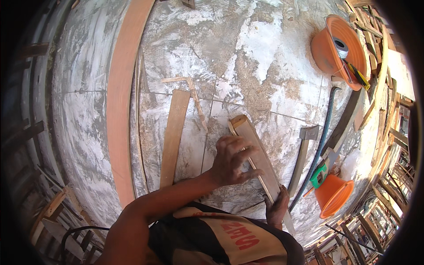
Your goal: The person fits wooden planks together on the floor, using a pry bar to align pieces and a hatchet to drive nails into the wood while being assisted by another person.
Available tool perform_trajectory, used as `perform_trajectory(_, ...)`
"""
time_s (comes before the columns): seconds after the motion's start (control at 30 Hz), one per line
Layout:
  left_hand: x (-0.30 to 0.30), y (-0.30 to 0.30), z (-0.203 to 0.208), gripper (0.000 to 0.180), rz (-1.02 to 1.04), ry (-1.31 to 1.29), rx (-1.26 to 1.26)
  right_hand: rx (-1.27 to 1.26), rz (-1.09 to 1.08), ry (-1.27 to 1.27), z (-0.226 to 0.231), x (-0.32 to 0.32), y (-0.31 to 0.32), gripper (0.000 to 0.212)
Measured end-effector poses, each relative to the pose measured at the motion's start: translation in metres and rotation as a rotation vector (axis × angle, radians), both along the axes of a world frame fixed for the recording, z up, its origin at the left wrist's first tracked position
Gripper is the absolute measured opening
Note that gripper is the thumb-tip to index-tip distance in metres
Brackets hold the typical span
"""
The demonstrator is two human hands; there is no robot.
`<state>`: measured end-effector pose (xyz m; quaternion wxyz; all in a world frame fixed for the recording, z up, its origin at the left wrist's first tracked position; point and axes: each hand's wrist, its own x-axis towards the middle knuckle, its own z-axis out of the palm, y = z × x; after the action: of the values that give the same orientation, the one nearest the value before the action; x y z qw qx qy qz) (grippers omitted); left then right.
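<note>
In front of my body a narrow piece of wood [261, 148] slants away from me. It looks like two or more layered strips, with a brown block at its far end. My right hand [278, 206] grips the near part of it. Over its left edge hovers my left hand [236, 160], fingers bent and spread, the thumb reaching toward the wood. Whether that thumb touches it I cannot tell. A flat board [175, 137] lies to the left, with thin split strips of wood [197, 104] beside it.
A long reddish plank [121, 97] runs along the left. To the right lie a hammer-like tool [302, 150], a blue crowbar [324, 132], a handsaw [344, 121] and a green tape measure [319, 176]. Two orange buckets [320, 55] [332, 201] and scrap wood [388, 119] lie beyond.
</note>
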<state>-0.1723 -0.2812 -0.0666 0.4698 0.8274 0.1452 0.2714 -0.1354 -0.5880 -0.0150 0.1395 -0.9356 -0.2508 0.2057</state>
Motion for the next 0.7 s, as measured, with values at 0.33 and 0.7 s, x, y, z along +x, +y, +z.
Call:
perform_trajectory(0.33, -0.012, 0.063, -0.015, 0.078, -0.082, 0.125, -0.410, -0.028, -0.027, 0.041, 0.000, 0.001, -0.001, 0.082)
perform_trajectory(0.7, -0.012, 0.072, -0.026, 0.065, -0.104, 0.114, -0.447, -0.005, -0.077, 0.062, 0.001, 0.003, 0.002, 0.080)
